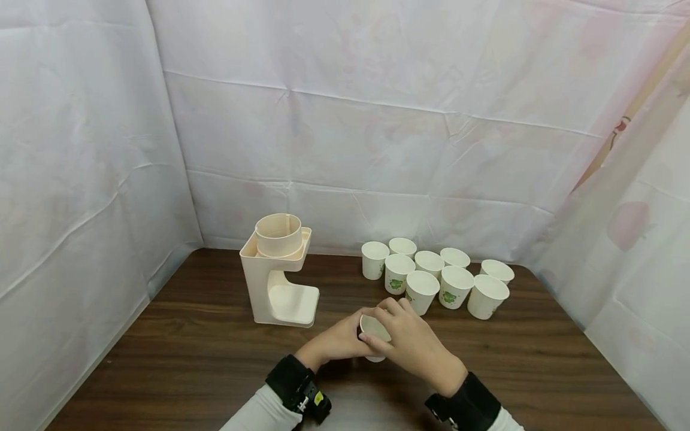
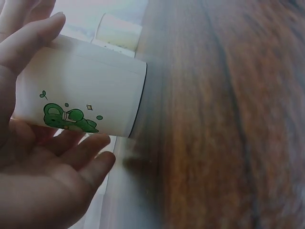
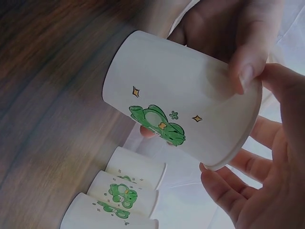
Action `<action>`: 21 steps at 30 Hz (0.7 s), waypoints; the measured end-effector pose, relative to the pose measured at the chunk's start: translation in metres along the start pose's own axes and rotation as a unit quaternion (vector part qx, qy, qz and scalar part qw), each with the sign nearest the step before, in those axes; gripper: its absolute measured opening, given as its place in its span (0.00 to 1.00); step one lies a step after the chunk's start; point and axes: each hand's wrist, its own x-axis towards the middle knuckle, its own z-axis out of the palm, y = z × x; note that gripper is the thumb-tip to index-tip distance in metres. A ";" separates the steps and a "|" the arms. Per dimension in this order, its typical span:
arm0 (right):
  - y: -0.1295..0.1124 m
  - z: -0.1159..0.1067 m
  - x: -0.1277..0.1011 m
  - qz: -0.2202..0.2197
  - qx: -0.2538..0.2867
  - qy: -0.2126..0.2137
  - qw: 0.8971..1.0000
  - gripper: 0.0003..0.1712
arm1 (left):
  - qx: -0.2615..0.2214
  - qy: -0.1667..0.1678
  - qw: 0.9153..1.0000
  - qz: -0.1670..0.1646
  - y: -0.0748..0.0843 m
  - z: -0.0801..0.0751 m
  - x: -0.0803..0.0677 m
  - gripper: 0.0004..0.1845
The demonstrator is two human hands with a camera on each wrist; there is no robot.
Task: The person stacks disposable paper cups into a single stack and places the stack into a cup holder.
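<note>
Both hands are on one white paper cup [image 1: 373, 326] near the front of the table, its mouth facing up. My left hand [image 1: 341, 340] wraps the cup's side, thumb on one side and fingers on the other. From the right, my right hand [image 1: 414, 342] reaches over and grips it by the rim with thumb and fingertips. A green cartoon bear is printed on the cup's wall [image 3: 176, 95] in the right wrist view. The cup's base is close to the wooden tabletop. Behind the hands stands a group of similar paper cups [image 1: 422, 286].
A cream plastic stand [image 1: 261, 293] with a round, open-topped holder [image 1: 278, 239] stands left of the hands. Several white paper cups stand upright in loose rows at the back right. White cloth [image 1: 345, 120] hangs along the back and sides of the dark wooden table [image 1: 215, 359].
</note>
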 end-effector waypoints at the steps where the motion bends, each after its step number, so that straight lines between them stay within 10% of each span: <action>1: 0.000 0.000 0.000 -0.003 0.000 0.001 1.000 0.22 | -0.002 0.002 1.000 0.003 0.000 0.000 0.000 0.37; 21: 0.000 -0.009 0.003 0.023 0.039 -0.029 0.999 0.21 | -0.049 0.002 0.999 0.004 0.001 0.001 -0.003 0.37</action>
